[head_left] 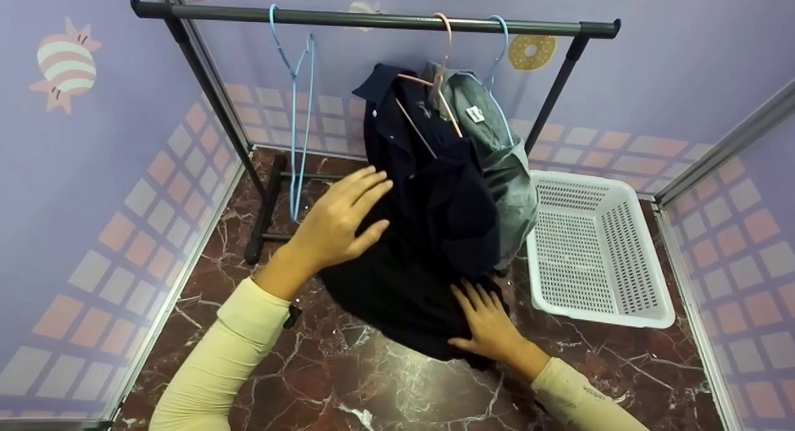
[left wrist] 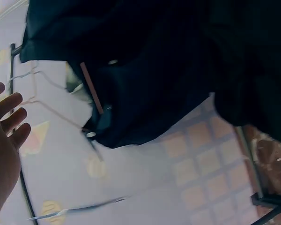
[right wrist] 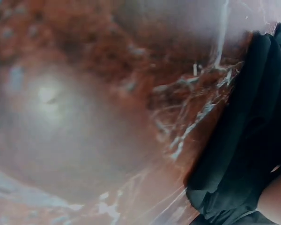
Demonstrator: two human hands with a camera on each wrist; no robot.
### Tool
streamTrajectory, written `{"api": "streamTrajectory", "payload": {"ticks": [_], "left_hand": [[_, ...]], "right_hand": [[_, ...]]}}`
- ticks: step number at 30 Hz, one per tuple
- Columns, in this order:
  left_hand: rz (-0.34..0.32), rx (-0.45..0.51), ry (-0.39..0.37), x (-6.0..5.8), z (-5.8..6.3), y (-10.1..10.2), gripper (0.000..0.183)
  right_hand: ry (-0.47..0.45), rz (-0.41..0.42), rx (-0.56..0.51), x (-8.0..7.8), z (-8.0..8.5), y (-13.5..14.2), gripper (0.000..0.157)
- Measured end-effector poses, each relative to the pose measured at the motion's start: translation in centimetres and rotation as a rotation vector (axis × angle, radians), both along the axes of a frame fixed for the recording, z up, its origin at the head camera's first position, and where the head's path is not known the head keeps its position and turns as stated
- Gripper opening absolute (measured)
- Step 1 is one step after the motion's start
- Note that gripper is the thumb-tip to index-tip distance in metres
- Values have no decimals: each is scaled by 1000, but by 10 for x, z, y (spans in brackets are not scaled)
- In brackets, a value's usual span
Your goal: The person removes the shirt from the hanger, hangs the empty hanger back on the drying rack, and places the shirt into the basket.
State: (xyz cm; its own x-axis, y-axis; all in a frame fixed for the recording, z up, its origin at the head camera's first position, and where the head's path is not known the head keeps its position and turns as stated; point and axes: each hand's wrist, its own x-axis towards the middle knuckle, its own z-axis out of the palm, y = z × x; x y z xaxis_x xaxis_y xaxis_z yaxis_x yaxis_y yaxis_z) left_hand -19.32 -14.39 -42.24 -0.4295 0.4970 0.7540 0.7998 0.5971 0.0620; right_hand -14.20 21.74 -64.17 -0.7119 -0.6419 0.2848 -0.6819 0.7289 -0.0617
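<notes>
A dark navy shirt [head_left: 428, 213] hangs from a pink hanger [head_left: 442, 71] on the rack's bar, its collar spread and its lower part falling in black-looking folds toward the floor. My left hand [head_left: 338, 223] is beside the shirt's left edge, fingers extended and thumb apart, holding nothing. In the left wrist view, that hand [left wrist: 7, 131] appears at the left edge, apart from the shirt [left wrist: 131, 84]. My right hand [head_left: 487, 322] rests on the shirt's lower right side with its fingers spread. In the right wrist view, the dark cloth [right wrist: 243, 126] lies along the right edge, with little of the hand showing.
Right behind the shirt, a grey-green shirt [head_left: 509, 182] hangs on a blue hanger [head_left: 499, 46]. A bare blue hanger [head_left: 293, 127] hangs left on the black rack [head_left: 372, 18]. A white perforated basket [head_left: 643, 263] stands on the marbled floor [head_left: 310, 369], between patterned walls.
</notes>
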Motion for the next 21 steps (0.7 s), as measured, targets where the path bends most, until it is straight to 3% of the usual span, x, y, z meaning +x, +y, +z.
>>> {"api": "streamTrajectory", "payload": {"ticks": [5, 12, 14, 18, 21], "left_hand": [[23, -37, -63, -5, -29, -1, 54], [109, -97, -231, -15, -69, -12, 64], [141, -149, -321, -18, -80, -17, 79], [187, -286, -541, -24, -102, -26, 131], [202, -380, -632, -27, -118, -31, 156]], "right_hand": [[1, -55, -3, 2, -2, 9, 116], [-12, -20, -27, -4, -1, 20, 105], [-14, -1, -46, -6, -2, 24, 103], [-11, 39, -76, -8, -2, 31, 98], [-41, 52, -103, -9, -2, 36, 97]]}}
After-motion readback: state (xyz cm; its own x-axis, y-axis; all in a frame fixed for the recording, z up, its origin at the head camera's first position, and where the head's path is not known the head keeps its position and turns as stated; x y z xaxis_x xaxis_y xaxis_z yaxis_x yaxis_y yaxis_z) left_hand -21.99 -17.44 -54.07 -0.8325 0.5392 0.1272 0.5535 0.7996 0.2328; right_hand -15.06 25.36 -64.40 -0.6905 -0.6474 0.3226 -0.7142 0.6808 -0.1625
